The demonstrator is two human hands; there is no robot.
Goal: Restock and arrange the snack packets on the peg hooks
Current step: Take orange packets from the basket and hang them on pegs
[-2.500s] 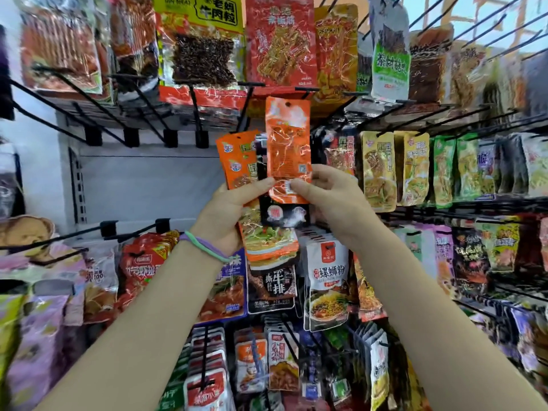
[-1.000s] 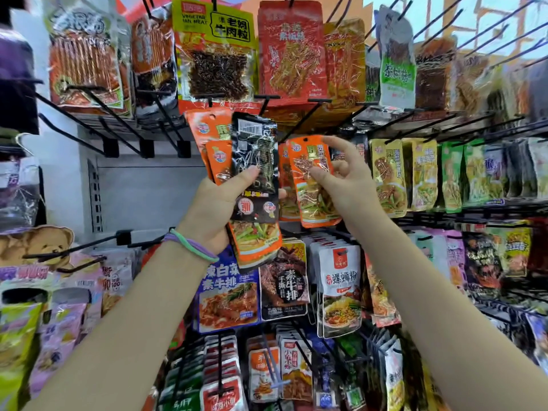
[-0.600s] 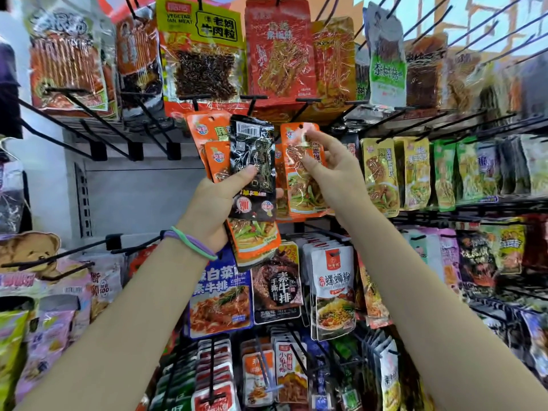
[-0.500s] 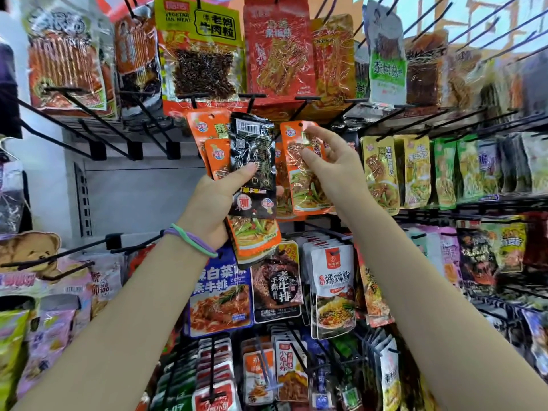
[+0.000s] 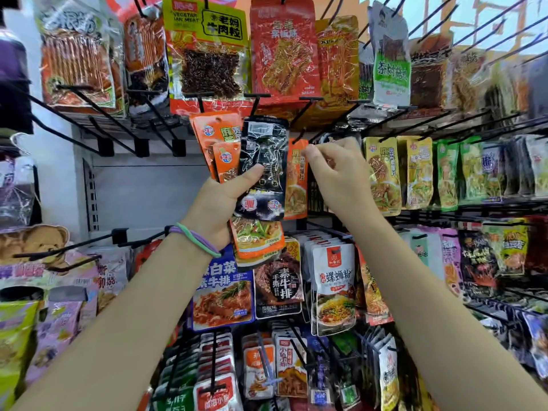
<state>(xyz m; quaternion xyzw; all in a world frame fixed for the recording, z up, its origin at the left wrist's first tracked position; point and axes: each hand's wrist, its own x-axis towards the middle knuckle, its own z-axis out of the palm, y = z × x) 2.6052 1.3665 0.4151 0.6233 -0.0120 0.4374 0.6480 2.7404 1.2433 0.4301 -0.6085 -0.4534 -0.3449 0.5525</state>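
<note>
Fingers (image 5: 311, 151) of the right hand (image 5: 338, 179) pinch the top edge of an orange packet (image 5: 296, 185), holding its hang hole up at the tip of a black peg hook (image 5: 299, 137), probably to thread it on. Left of that hook, the left hand (image 5: 219, 203) is raised, thumb clamped across a black packet (image 5: 264, 161) fronting at least 2 more orange packets (image 5: 219, 143), likely kept as stock. Both forearms reach upward.
</note>
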